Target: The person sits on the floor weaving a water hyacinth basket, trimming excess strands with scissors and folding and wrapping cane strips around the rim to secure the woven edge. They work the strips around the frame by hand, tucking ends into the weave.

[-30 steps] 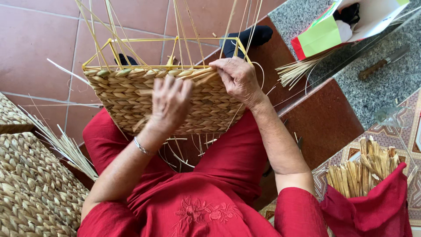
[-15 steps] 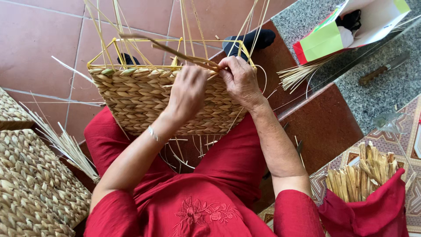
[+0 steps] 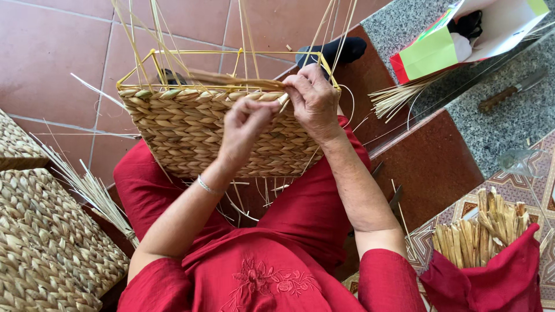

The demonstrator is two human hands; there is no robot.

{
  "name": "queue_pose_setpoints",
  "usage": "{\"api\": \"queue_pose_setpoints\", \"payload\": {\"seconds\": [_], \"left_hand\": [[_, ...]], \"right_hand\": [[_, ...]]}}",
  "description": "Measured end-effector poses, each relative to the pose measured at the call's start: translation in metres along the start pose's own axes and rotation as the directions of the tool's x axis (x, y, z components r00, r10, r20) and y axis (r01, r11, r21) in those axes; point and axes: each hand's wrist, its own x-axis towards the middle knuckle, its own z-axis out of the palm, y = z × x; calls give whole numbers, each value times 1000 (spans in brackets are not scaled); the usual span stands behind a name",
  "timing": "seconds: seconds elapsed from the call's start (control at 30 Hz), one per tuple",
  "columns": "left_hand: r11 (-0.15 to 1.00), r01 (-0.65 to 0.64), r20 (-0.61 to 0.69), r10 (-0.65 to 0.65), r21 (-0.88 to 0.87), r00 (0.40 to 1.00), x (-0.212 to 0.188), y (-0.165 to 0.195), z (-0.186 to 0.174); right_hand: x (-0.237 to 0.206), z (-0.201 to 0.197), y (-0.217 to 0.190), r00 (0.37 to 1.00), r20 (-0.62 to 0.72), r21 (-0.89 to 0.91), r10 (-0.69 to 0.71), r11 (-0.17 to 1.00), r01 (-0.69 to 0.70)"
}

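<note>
A half-woven straw basket [image 3: 185,130] rests on my lap, built around a thin yellow frame [image 3: 231,53] with upright straw stakes rising from its rim. My left hand [image 3: 243,130] pinches a tan straw strand [image 3: 231,81] at the basket's top edge. My right hand [image 3: 315,101] grips the same strand at the basket's right corner, fingers curled over the rim. The strand runs leftward along the rim. A silver bracelet [image 3: 205,186] sits on my left wrist.
Finished woven baskets [image 3: 40,242] stand at the left. A bundle of thin straws [image 3: 92,190] lies beside them. Thick dried stalks in red cloth [image 3: 491,254] sit at lower right. A paper bag [image 3: 462,34], loose straws [image 3: 399,98] and a knife [image 3: 511,92] lie on the stone step.
My left hand lifted off the basket's front wall and moved up to the rim. Both hands closed on a straw strand and drew it along the top edge.
</note>
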Motion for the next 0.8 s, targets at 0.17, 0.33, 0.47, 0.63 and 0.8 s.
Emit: {"api": "queue_pose_setpoints", "payload": {"seconds": [0.17,0.33,0.47,0.63,0.8], "left_hand": [[630,-595,344,486,499,803,-10,-2,2],[-49,-438,402,497,898,769,9,16,-28],[-299,-323,436,499,898,749,27,18,-39],[-408,-347,513,433,845,741,38,14,-38],[-564,-437,619,175,700,766,18,2,-23]], "right_hand": [[0,5,2,985,58,-213,-161,962,170],[-4,-4,2,961,161,-268,-223,928,260],[-5,-3,-3,962,143,-283,-232,922,264],[-6,2,-1,985,82,-235,-153,957,168],[-6,4,7,997,21,-199,-78,977,80]]}}
